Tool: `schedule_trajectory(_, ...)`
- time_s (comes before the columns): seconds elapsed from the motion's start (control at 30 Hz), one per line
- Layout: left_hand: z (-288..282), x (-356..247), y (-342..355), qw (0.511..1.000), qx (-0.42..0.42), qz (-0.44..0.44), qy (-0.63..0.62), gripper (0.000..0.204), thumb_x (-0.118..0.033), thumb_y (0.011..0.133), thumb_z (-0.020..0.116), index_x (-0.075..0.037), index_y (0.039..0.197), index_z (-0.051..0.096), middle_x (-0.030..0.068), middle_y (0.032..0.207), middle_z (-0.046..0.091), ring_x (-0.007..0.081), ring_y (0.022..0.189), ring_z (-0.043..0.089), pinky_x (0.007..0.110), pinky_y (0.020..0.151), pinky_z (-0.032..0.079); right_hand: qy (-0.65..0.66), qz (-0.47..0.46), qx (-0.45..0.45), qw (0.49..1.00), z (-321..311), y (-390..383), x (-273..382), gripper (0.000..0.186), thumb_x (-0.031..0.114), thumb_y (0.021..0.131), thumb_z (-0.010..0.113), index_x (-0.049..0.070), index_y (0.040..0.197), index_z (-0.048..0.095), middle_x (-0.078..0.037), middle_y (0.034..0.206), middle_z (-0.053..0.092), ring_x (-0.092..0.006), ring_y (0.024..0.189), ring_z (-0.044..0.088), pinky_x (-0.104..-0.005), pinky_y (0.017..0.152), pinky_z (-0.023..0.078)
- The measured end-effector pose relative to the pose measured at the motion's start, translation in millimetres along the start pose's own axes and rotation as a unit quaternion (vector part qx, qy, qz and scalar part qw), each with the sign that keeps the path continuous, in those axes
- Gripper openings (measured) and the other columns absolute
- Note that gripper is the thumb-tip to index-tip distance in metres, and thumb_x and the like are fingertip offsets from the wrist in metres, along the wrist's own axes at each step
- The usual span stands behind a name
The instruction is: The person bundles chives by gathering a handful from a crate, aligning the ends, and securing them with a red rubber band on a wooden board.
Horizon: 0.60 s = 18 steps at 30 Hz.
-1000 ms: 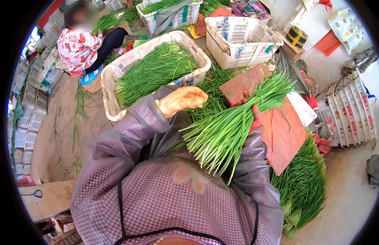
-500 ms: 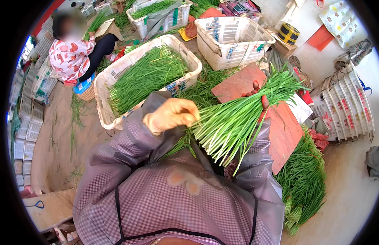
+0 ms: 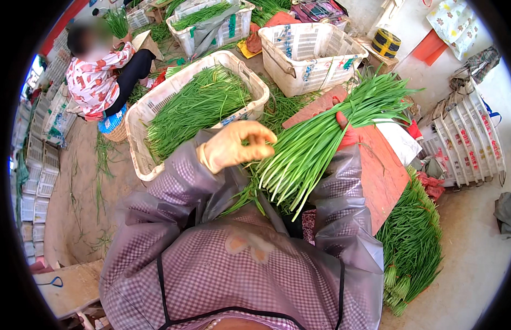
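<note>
A thick bundle of garlic chives (image 3: 302,157) lies across my right hand (image 3: 346,132), which wears a red glove. My fingers wrap round its green leaves, and the pale stem ends fan out toward my body. Just left of those stems is my left hand (image 3: 239,144) in a cream rubber glove, its thumb and fingers curved with a gap between them and nothing visible inside. Beneath the bundle a reddish board (image 3: 379,173) shows in part. A white plastic crate (image 3: 135,129) full of chives stands beyond my left forearm.
An empty-looking white crate (image 3: 313,58) stands farther back, beside a roll of yellow-black strap (image 3: 386,44). Tied chives (image 3: 412,247) are heaped at my right. Stacked white crates (image 3: 464,137) lean by the wall. Another person (image 3: 98,82) sits at far left.
My left hand has gone from pinched fingers at the stems to a wider curl. The chive bundle in my right hand has tilted, its leaf tips rising slightly.
</note>
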<state>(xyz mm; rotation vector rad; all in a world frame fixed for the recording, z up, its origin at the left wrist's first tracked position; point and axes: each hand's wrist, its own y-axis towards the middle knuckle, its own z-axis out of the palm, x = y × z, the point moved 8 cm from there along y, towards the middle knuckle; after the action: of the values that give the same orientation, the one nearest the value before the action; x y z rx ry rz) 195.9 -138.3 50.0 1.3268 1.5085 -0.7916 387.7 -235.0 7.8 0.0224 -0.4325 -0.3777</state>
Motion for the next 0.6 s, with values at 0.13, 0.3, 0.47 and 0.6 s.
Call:
schedule_trajectory(0.13,23,-18,-5,0.966,-0.03,0.06,0.251,0.036,-0.037,0.075,0.076,-0.009,0.095,0.068,0.0014,0.067,0.057,0.0167,0.059,0.057,0.029,0.055,0.046,-0.025,0.013,-0.013,1.0,12,6,-10,0.046,0.035,0.082,0.065,-0.005,0.105,0.06,-0.024,0.1,0.066,-0.0378,0.087,0.065,-0.0504,0.08,0.054)
schedule_trajectory(0.3,30,-5,-3,0.957,-0.109,0.122,0.24,0.018,-0.024,0.084,0.068,-0.007,0.087,0.068,0.003,0.075,0.065,0.0163,0.061,0.06,0.028,0.059,0.048,-0.003,0.017,-0.022,1.0,14,6,-16,0.047,0.035,0.084,0.063,-0.006,0.105,0.06,-0.024,0.099,0.066,-0.0378,0.087,0.065,-0.0503,0.08,0.054)
schedule_trajectory(0.47,19,19,-18,0.99,0.014,-0.065,-0.125,0.016,-0.015,0.086,0.069,0.0,0.091,0.067,-0.0002,0.074,0.063,0.0047,0.065,0.052,0.022,0.059,0.044,-0.008,-0.05,0.027,0.998,-18,10,14,0.042,0.034,0.089,0.059,0.005,0.12,0.057,-0.018,0.105,0.066,-0.0364,0.095,0.065,-0.0532,0.083,0.054)
schedule_trajectory(0.6,13,17,-66,0.953,0.251,-0.066,-0.155,0.022,-0.021,0.085,0.071,0.0,0.091,0.068,-0.0007,0.076,0.064,0.0064,0.07,0.055,0.024,0.062,0.045,-0.08,-0.125,-0.023,0.989,-76,-1,70,0.046,0.034,0.091,0.058,0.015,0.131,0.049,-0.016,0.11,0.065,-0.0352,0.099,0.064,-0.0571,0.083,0.053)
